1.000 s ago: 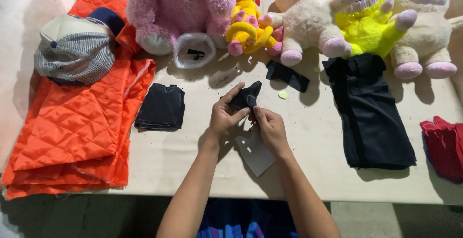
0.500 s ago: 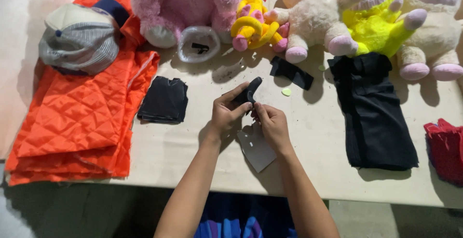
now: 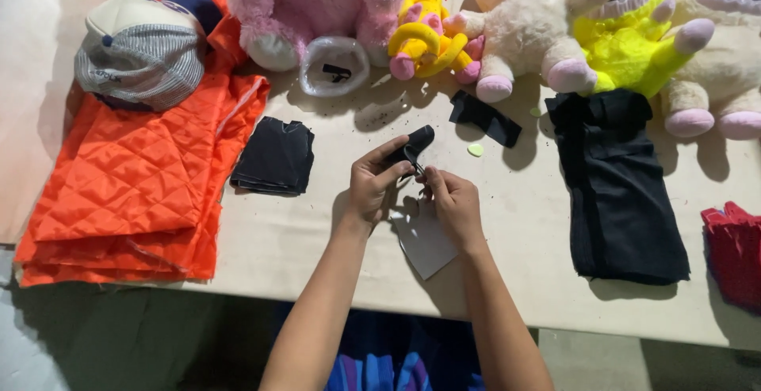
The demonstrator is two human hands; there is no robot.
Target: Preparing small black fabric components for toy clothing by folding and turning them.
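My left hand [image 3: 371,189] pinches a small black fabric piece [image 3: 416,144] between thumb and fingers, its rounded end sticking up and away from me, held just above the surface [image 3: 507,225]. My right hand [image 3: 453,205] has its fingertips closed narrow on the near end of that same piece, right where the two hands meet; what exactly it nips there, a seam or a thread, is too small to tell. Compared with half a second ago the hands have barely shifted: both grips sit at the same spot on the fabric, and the piece is tilted much as it was, so I judge the fine work at that end is ongoing rather than finished. Under my right wrist lies a grey card-like sheet [image 3: 426,242], flat on the surface. To my left, apart from the hands, sits a folded black cloth [image 3: 273,156] beside the orange quilted fabric [image 3: 135,185] with a striped cap [image 3: 139,58] on it. Beyond lie a black strip [image 3: 485,118], a long dark garment [image 3: 618,193], and a row of plush toys, the pink one [image 3: 313,3] nearest the clear plastic bag [image 3: 333,66].
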